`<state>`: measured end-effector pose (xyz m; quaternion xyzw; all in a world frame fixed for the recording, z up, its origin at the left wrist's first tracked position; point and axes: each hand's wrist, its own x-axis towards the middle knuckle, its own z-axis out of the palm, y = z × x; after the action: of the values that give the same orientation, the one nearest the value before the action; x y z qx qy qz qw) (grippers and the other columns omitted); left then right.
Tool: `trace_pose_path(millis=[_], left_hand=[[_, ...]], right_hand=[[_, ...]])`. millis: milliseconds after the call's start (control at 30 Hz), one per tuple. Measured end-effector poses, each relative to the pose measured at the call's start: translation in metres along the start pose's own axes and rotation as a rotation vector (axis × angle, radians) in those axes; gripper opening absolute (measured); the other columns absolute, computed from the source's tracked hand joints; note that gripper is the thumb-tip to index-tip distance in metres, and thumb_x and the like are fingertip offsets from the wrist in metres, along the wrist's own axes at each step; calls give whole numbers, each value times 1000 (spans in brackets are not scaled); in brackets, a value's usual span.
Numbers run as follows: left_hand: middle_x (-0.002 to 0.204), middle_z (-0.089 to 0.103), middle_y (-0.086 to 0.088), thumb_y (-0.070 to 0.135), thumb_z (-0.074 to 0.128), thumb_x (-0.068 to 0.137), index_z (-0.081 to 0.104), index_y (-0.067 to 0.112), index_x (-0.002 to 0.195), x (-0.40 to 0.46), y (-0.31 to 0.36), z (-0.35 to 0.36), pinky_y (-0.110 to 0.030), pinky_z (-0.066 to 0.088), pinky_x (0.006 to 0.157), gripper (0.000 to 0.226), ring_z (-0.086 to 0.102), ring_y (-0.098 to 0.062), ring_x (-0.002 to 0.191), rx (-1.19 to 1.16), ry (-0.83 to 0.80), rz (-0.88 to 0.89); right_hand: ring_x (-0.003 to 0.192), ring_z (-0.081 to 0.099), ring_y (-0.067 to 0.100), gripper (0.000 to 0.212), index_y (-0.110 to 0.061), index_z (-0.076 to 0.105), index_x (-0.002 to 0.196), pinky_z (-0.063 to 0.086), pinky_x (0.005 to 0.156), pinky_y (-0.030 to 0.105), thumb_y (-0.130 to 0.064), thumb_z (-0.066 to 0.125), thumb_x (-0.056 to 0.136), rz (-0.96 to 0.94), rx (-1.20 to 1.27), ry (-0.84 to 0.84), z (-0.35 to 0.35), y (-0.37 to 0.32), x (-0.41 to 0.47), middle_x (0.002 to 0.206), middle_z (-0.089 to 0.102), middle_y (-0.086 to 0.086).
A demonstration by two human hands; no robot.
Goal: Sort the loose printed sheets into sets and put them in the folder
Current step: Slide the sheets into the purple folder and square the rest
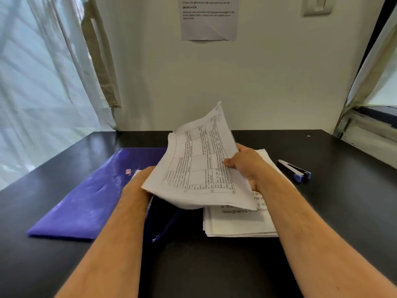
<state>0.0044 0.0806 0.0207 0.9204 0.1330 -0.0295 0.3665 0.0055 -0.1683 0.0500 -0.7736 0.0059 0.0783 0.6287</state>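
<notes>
I see a black table (335, 211) set against a pale wall (279, 72). A printed notice (209, 18) hangs on that wall, beside a switch plate (318, 6). A black and blue stapler (293, 171) lies on the table. White curtains (43, 72) hang at left.

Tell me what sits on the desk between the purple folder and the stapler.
In the head view, a stack of white printed sheets lies between the purple folder and the stapler, partly covered by the right hand and its held sheets.
</notes>
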Motion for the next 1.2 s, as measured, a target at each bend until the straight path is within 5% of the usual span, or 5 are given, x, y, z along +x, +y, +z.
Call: trace_pose_path(millis=[167,267,500,800,1200], left_hand=[[137,58,-1,65,58,75,61,36,128,7,5,-19,-55,33,113,60,51,-31,128,83,-123,-16],[138,55,6,67,52,85,51,49,127,5,2,-14,-58,36,110,46,51,-28,126,319,-114,66],[105,71,0,14,64,75,56,31,121,8,-16,-25,-40,52,90,50,63,-25,101,96,279,204],[96,70,6,10,67,81,75,23,94,-5,-1,-24,-21,36,73,19,51,-8,83,93,657,260],[86,72,15,14,72,80,80,27,91,-23,16,-30,-27,52,84,18,64,-6,82,74,489,395]], right_hand=[[91,68,18,44,-28,53,137,54,66,32,-6,55,99,53,-113,27,6,9,-2,105,69,-2],[89,67,15,46,-29,53,139,51,64,28,-7,57,98,63,-155,32,1,13,-2,101,68,-5],[87,71,18,43,-29,59,131,56,69,33,-5,58,97,81,-197,12,-11,8,2,102,71,-3],[96,73,31,39,-31,67,117,57,90,52,-1,60,93,134,-157,-101,-20,11,6,106,75,5],[93,71,23,56,-33,50,142,60,73,42,0,55,97,-85,-177,33,6,-4,-7,116,67,0]])
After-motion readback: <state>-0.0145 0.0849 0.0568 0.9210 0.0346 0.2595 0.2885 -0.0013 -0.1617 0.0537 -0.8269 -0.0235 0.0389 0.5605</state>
